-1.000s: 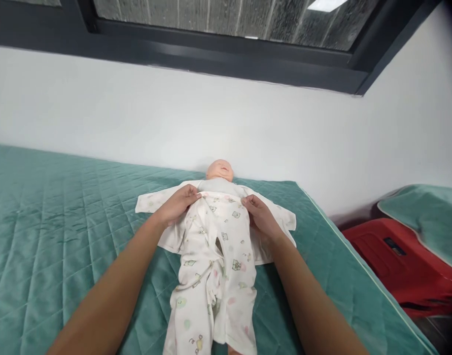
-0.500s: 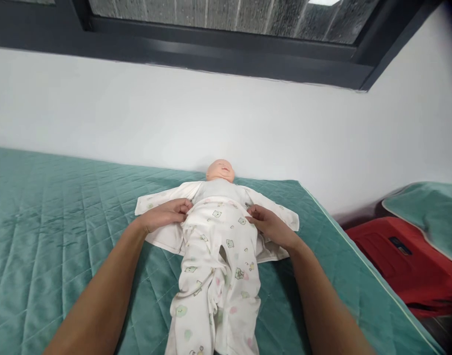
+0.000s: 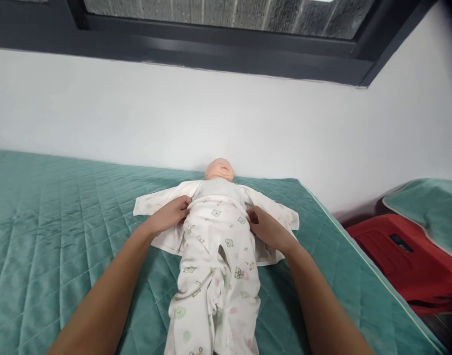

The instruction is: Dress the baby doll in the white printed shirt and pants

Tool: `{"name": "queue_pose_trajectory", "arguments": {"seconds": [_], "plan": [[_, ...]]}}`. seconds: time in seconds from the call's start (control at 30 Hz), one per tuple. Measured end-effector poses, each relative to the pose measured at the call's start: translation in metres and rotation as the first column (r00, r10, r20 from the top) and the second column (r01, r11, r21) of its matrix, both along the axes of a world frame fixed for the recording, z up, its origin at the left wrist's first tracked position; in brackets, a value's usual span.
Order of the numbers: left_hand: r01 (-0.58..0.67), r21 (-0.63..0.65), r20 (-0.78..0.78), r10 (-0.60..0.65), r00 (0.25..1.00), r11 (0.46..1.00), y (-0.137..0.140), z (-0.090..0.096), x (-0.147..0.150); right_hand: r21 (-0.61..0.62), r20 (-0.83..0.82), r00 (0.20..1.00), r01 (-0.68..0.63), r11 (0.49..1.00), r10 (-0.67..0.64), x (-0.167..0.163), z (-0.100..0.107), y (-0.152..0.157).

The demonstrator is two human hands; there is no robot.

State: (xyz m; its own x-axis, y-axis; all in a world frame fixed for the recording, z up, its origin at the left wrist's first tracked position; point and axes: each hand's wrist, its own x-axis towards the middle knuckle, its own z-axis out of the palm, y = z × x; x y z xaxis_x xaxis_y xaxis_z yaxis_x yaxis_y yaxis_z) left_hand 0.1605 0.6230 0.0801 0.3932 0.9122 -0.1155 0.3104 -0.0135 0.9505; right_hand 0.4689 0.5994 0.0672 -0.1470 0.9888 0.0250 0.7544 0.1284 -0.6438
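Observation:
A baby doll [image 3: 220,169] lies on its back, its head by the wall. Patterned white baby pants [image 3: 226,236] cover its legs and reach high up its grey-white torso. Beneath it a white baby jacket [image 3: 275,209] is spread, front parted and sleeves out to both sides. My left hand [image 3: 172,214] is closed at the left side of the waistband, fingertips pinching the pants' edge. Across from it, my right hand [image 3: 266,226] has its fingers curled on the right side of the waistband; the tips are partly hidden.
A green quilted cover [image 3: 63,236] spreads under the doll, its edge running down the right side. Beyond that edge stands a red plastic chair [image 3: 403,261] with green cloth [image 3: 429,207] on it. A white wall [image 3: 137,113] and a dark window frame [image 3: 218,52] rise behind.
Both hands stay at the waistband, and their fingers have closed in more on its sides. The right hand has shifted slightly inward. The pants sit slightly higher on the torso.

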Motion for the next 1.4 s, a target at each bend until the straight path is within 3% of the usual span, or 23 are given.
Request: {"name": "queue_pose_trajectory", "arguments": {"seconds": [0.27,0.5,0.67,0.9,1.0,1.13,1.23,1.4], "plan": [[0.195,-0.107,0.111,-0.183,0.977,0.975,-0.003,0.002,-0.014,0.006,-0.295,0.951,-0.095,0.995,0.092,-0.002,0.002,-0.007],[0.146,-0.076,0.091,-0.139,0.986,0.986,-0.006,0.000,-0.007,-0.101,-0.470,0.882,-0.081,0.992,0.024,-0.009,0.005,-0.011],[0.059,-0.029,-0.022,-0.060,0.998,0.998,-0.004,-0.002,-0.002,-0.222,-0.453,0.883,0.023,0.975,-0.124,-0.011,-0.008,-0.005],[-0.158,-0.064,-0.119,0.149,0.982,0.985,-0.004,-0.003,0.008,-0.192,-0.352,0.903,0.188,0.963,-0.246,-0.014,-0.011,-0.002],[-0.142,-0.015,-0.198,0.136,0.971,0.990,-0.003,-0.002,0.011,-0.099,-0.217,0.951,0.204,0.974,-0.221,-0.016,-0.010,-0.001],[-0.045,0.086,-0.288,0.068,0.955,0.995,0.000,-0.001,0.009,0.003,-0.061,0.990,0.131,0.991,-0.131,-0.017,-0.006,0.000],[0.012,0.099,-0.229,0.011,0.973,0.995,0.000,0.002,0.008,0.020,-0.070,0.994,0.089,0.996,-0.087,-0.016,-0.002,-0.001],[0.019,-0.054,0.001,-0.019,1.000,0.998,-0.009,0.011,0.013,-0.036,-0.345,0.938,0.016,0.999,-0.028,-0.014,0.004,-0.007]]}}
